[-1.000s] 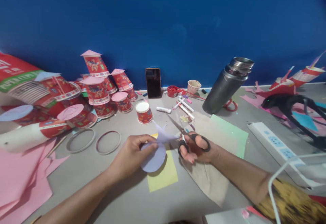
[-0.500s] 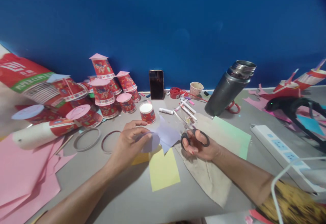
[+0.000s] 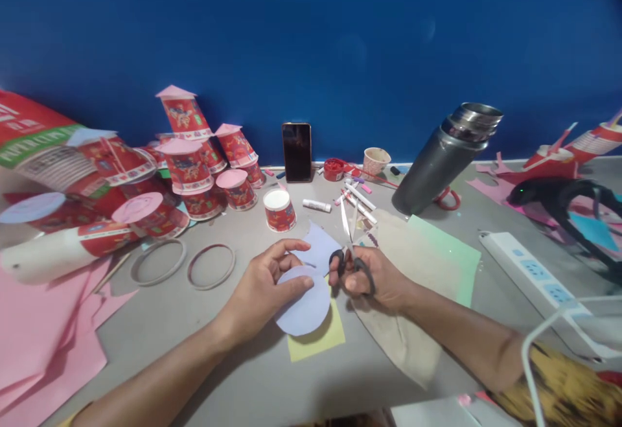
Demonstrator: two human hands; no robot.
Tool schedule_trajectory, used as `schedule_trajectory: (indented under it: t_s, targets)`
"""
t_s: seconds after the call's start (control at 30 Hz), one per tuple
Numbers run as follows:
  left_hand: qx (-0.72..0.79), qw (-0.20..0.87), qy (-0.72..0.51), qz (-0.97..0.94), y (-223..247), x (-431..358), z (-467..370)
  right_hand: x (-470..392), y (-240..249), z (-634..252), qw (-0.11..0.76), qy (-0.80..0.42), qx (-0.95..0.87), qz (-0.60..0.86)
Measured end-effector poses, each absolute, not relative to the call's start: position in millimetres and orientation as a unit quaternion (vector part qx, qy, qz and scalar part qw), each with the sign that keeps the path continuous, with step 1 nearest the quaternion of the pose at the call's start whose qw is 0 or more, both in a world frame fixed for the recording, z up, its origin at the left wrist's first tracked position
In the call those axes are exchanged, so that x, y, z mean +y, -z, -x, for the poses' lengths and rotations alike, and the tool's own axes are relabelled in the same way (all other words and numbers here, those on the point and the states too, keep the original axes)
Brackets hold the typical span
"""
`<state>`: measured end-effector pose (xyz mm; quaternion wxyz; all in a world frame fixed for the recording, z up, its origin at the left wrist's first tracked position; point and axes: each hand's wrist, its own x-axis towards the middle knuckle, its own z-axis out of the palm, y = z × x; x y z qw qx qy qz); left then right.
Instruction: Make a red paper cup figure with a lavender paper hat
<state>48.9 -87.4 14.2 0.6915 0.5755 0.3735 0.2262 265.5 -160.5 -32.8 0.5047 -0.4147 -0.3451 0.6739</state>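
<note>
My left hand pinches a round lavender paper disc between thumb and fingers, its flat face turned towards me. In my right hand is a pair of scissors, fingers through the black handles, blades slightly apart and pointing away from me. Behind the disc lies a lavender paper scrap with a curved cut edge. A yellow paper sheet rests on the table, partly hidden under the disc. Just beyond my left hand a short red patterned paper cup stands with its white side up.
Stacked red cups with pink paper tops crowd the left. Two tape rings and pink sheets lie nearer. A phone leans on the blue wall; a dark flask and a power strip stand right.
My left hand has turned the lavender disc from nearly edge-on to face me, moving it slightly right and nearer. The scissors have tilted more upright, their blades now slightly spread.
</note>
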Motion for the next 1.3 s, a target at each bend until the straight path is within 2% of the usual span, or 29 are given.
schedule_trajectory:
  t_s: [0.2, 0.47, 0.67, 0.9, 1.3]
  targets:
    - [0.372, 0.661, -0.221, -0.613, -8.9, -97.2, -57.9, -166.7, 25.0, -255.4, 0.461, -0.629, -0.395, 0.485]
    - [0.374, 0.747, -0.196, -0.513, -1.0, -97.1, -57.6, -168.5, 21.1, -249.0, 0.48, -0.608, -0.392, 0.497]
    - [0.412, 0.737, -0.224, -0.486, -7.7, -88.3, -51.9, -169.5, 24.7, -258.2, 0.431, -0.631, -0.437, 0.475]
    - [0.448, 0.677, -0.264, -0.521, -26.0, -77.6, -43.3, -170.2, 31.2, -267.1, 0.362, -0.674, -0.451, 0.459]
    - [0.455, 0.662, -0.268, -0.531, -28.0, -80.7, -42.7, -166.6, 32.2, -266.8, 0.348, -0.686, -0.456, 0.447]
